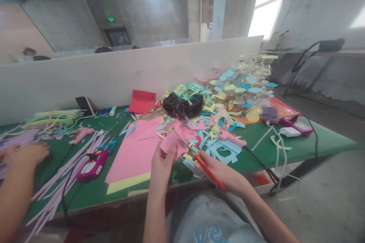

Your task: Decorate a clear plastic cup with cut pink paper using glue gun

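Observation:
My left hand pinches a small piece of pink paper above the table's front edge. In my right hand is a pair of scissors with red-orange handles, its blades pointing up and left at the pink paper. Whether the blades touch the paper is hard to tell. Just left of my left hand lies a stack of pink sheets, with a yellow sheet showing beneath. Blue, yellow and pink paper scraps are heaped beyond both hands.
A black plastic bag holds cut strips. Pink glue guns with cables lie on the green table. Clear cups topped with paper discs are stacked at back right. Another person's hand works at far left.

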The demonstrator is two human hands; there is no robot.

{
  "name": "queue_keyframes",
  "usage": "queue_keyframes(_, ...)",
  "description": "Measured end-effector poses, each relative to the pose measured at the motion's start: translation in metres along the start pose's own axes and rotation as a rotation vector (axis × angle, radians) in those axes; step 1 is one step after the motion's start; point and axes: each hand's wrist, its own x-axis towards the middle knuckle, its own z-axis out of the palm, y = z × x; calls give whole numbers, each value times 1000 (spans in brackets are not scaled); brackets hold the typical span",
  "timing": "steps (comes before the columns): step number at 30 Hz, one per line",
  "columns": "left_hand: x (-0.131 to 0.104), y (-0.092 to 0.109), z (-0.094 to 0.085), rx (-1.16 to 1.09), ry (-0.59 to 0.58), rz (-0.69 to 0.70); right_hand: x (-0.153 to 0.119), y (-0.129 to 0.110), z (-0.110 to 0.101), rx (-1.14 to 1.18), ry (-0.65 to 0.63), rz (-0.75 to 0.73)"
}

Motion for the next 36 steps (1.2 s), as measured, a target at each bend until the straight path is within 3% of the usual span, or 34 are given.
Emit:
queue_keyframes(3, 0, 1, -3, 41, -54, 22, 0, 2, 2, -2, -13, -4)
queue_keyframes(12, 0, 2, -2, 4, -36, -31, 13, 15, 7, -60, 109, -49)
queue_keyframes(18, -3, 3, 0, 9, -95, -43, 10, 9, 5, -74, 139, -56)
queue_keyframes(36, 1, -5, -8, 56, -63, -84, 4, -7, 7, -25, 129, 85)
